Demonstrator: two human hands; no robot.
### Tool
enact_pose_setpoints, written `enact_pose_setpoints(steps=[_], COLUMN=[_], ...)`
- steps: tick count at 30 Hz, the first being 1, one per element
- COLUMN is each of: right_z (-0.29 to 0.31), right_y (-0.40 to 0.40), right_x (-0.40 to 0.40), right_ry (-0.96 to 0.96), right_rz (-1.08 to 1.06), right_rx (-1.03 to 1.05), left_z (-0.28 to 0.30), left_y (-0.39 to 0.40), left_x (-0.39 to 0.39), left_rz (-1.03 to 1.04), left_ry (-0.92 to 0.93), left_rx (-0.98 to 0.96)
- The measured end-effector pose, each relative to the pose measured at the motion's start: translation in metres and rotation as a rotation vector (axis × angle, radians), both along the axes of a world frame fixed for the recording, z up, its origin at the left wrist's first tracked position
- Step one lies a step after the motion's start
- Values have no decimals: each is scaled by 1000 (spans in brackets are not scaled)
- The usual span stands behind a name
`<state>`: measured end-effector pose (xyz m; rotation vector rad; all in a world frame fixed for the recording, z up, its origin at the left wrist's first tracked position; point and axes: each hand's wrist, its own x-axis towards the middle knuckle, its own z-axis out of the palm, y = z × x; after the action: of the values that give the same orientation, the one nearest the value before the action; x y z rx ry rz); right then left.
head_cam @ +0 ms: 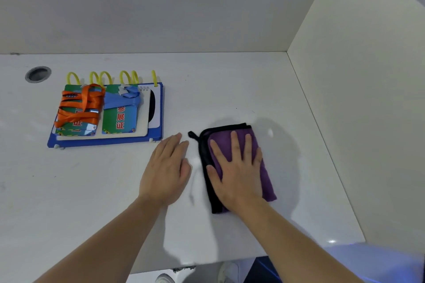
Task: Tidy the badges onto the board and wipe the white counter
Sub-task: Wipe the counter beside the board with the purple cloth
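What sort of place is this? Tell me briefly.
Probably an office or exhibition service desk: a white counter with a cable hole, walled on two sides, with lanyard badges on a blue board.

The surface [80,190] lay open from 6 to 9 o'clock. At 10 o'clock the blue board [105,141] with its yellow rings [101,77] blocked the way. Walls closed off 12 and 3 o'clock; a round hole [38,74] sat far left.
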<state>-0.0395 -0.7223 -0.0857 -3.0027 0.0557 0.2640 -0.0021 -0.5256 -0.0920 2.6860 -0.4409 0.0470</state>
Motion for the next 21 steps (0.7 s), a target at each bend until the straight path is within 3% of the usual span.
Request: enact_pose_setpoints(steps=[10, 21], right_z=[-6, -6], right_y=[5, -114], right_x=[-12, -42], right_ry=[-74, -102], right_rz=[43, -110], right_rx=[71, -12], left_z=[0, -2], left_y=[1, 3], left_x=[0, -2], left_rz=[18, 38], left_ry=[14, 31], left_rx=[-49, -66])
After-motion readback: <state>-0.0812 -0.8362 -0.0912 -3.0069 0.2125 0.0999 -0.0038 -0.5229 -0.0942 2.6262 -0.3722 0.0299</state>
